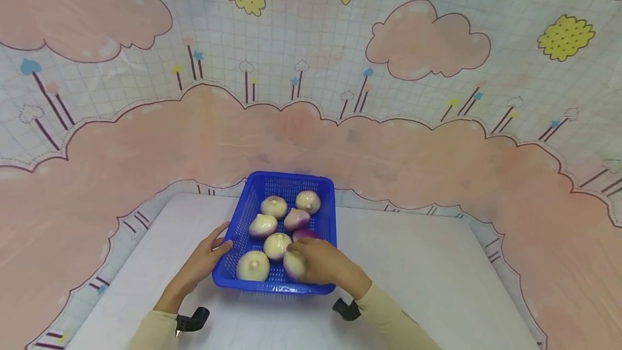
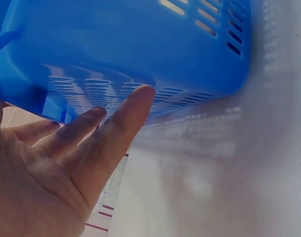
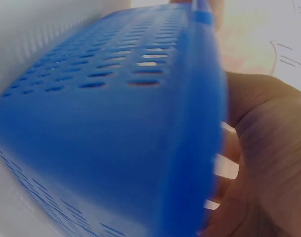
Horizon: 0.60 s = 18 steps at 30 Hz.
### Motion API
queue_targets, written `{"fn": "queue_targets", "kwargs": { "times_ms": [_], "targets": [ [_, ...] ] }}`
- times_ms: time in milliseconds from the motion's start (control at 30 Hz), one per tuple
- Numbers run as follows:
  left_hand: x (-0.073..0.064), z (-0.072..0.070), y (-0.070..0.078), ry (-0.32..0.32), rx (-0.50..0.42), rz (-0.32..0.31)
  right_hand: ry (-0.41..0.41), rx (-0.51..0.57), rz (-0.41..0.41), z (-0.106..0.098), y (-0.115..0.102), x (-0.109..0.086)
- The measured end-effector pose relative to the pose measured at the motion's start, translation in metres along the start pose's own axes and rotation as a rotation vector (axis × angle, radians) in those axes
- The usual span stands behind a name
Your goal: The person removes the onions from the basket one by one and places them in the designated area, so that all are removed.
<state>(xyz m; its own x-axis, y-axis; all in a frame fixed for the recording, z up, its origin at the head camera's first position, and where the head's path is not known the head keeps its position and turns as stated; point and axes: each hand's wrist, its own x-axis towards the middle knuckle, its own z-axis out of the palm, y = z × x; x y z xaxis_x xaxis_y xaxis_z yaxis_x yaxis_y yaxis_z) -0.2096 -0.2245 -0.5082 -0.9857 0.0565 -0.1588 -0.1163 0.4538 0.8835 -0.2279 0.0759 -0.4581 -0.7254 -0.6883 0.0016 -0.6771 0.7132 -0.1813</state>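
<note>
A blue plastic basket (image 1: 278, 287) with slotted walls stands on the white table, holding several white-and-purple onions (image 1: 253, 266). At its left side, my left hand (image 1: 206, 255) grips the edge, thumb at the rim. In the left wrist view, extended fingers (image 2: 125, 123) of that hand lie along the outer wall. My right hand (image 1: 323, 261) reaches over the near right corner and holds an onion (image 1: 294, 264) inside the basket. A darker purple onion (image 1: 305, 234) shows partly behind this hand. In the right wrist view the basket wall (image 3: 106, 138) hides the held onion.
The white table (image 1: 413, 263) extends on both sides of the basket. Behind it hangs a cloth backdrop (image 1: 301, 139) printed with clouds and stars. Black wrist-worn devices (image 1: 193, 319) show below both hands.
</note>
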Motion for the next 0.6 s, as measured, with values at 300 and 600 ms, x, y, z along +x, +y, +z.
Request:
{"fn": "queue_targets", "kwargs": {
  "times_ms": [300, 600],
  "targets": [
    [0.002, -0.002, 0.002, -0.005, -0.001, 0.004, 0.124, 0.081, -0.041, -0.016, 0.000, -0.009],
    [-0.001, -0.002, 0.002, -0.006, -0.007, 0.005, 0.206, 0.097, -0.078, -0.029, 0.001, -0.017]
  ]
}}
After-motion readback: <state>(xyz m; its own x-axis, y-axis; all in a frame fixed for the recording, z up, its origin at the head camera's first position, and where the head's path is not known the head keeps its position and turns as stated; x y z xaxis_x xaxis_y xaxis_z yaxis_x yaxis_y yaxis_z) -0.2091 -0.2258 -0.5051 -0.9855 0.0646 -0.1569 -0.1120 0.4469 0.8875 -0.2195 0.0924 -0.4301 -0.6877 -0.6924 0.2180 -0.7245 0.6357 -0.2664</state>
